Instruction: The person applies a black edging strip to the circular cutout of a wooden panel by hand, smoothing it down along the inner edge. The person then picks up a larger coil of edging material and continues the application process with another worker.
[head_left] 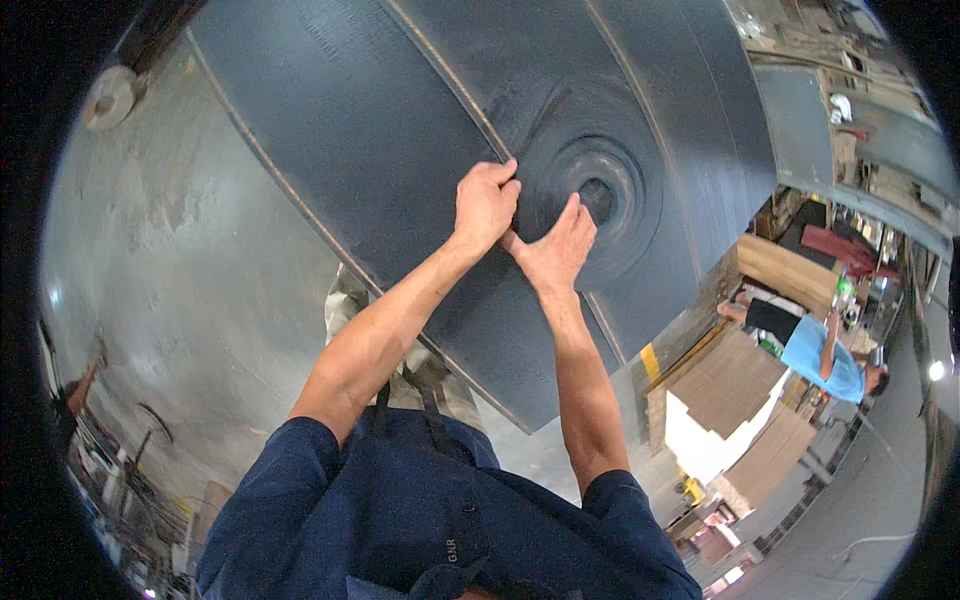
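In front of me spreads a wide dark blue-grey work surface point(350, 130) with pale raised strips running across it. A round ringed recess with a dark hole point(597, 200) lies in its middle. My left hand point(486, 207) is closed over the end of one strip point(440, 70), thumb and index finger pinched at its edge. What they hold is too small or hidden to make out. Just to the right, my right hand point(560, 248) rests beside the recess. Its fingers are stretched and its thumb reaches out toward the left hand.
Grey floor point(170, 220) lies to the left, with a pale round roll point(110, 97) at the far left. On the right are stacked cardboard sheets point(730, 380), a wooden panel point(790, 270) and a person in a light blue shirt point(822, 355). A metal bench point(795, 115) adjoins at upper right.
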